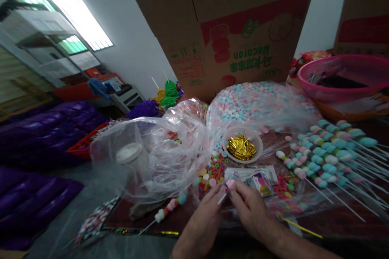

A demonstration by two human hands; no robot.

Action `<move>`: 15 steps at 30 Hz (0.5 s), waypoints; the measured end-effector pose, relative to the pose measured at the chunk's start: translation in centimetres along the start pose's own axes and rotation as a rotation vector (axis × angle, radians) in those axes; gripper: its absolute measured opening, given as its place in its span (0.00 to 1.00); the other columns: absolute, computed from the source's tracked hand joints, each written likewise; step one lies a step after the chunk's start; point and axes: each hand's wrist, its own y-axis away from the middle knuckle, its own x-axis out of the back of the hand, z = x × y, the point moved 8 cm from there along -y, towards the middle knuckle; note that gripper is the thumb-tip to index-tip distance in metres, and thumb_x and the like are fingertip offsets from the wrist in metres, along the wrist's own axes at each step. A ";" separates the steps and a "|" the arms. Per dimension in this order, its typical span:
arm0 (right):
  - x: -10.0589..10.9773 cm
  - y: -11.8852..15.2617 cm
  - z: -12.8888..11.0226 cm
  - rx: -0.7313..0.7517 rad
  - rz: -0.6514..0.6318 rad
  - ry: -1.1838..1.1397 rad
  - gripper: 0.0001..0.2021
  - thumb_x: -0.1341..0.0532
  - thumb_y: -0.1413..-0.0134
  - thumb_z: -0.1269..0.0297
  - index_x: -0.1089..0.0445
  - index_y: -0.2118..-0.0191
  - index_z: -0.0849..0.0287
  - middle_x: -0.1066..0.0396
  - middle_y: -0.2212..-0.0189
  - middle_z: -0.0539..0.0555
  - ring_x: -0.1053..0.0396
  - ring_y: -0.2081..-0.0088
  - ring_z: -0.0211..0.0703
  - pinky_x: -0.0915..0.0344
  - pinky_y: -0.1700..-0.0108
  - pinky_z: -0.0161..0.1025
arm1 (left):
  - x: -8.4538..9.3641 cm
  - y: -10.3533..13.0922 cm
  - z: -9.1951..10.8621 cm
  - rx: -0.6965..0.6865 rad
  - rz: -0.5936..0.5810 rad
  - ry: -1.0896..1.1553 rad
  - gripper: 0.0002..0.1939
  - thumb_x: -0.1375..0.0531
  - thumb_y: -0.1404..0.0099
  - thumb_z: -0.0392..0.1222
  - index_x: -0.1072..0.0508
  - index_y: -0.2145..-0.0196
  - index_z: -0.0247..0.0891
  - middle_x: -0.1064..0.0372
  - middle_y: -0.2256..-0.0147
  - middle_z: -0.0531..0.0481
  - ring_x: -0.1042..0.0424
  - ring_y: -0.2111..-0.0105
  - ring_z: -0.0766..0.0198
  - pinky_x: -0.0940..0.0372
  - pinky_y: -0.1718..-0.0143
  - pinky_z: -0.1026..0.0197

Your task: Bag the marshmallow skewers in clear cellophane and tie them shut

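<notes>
Near the front of the table, my left hand (204, 219) and my right hand (249, 207) meet with fingertips pinched together. Between them is a short visible length of white stick (222, 199), with a pink marshmallow (230, 183) at its upper end. My left fingers close around the stick, and my right fingers press at the marshmallow; the exact contact is partly hidden. Just beyond lie small printed packets (260, 183). A white bowl (259, 147) of gold twist ties (241, 148) stands behind them. Loose ring-shaped candies (215, 170) spread beside my left hand.
Finished marshmallow skewers (330, 158) are piled at right. One skewer (170, 207) lies at the front left. A clear plastic bag (158, 149) bulges at left, and a big bag of marshmallows (243, 99) lies before a cardboard box (243, 36). A pink basin (349, 93) stands at far right.
</notes>
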 end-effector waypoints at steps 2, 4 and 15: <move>-0.4 0.6 0.8 -0.077 -0.055 -0.090 0.15 0.53 0.39 0.56 0.43 0.74 0.57 0.39 0.77 0.49 0.40 0.74 0.38 0.45 0.72 0.34 | -0.4 -0.5 -0.6 0.057 0.037 0.159 0.25 0.38 0.43 0.46 0.34 0.49 0.37 0.30 0.57 0.42 0.31 0.57 0.57 0.36 0.55 0.55; -0.6 1.2 2.2 -0.233 -0.145 -0.165 0.18 0.54 0.40 0.51 0.43 0.75 0.57 0.41 0.81 0.48 0.42 0.77 0.38 0.45 0.75 0.34 | 0.0 -0.9 0.1 -0.032 0.145 0.176 0.34 0.36 0.47 0.40 0.42 0.44 0.41 0.29 0.59 0.45 0.31 0.58 0.59 0.37 0.55 0.58; 15.3 12.8 9.1 -0.350 0.511 -0.031 0.15 0.44 0.44 0.49 0.38 0.60 0.55 0.33 0.78 0.50 0.34 0.76 0.42 0.33 0.71 0.37 | -7.9 -3.9 -1.4 -0.446 -0.343 -0.945 0.20 0.46 0.39 0.36 0.35 0.48 0.37 0.30 0.57 0.43 0.31 0.59 0.58 0.37 0.57 0.60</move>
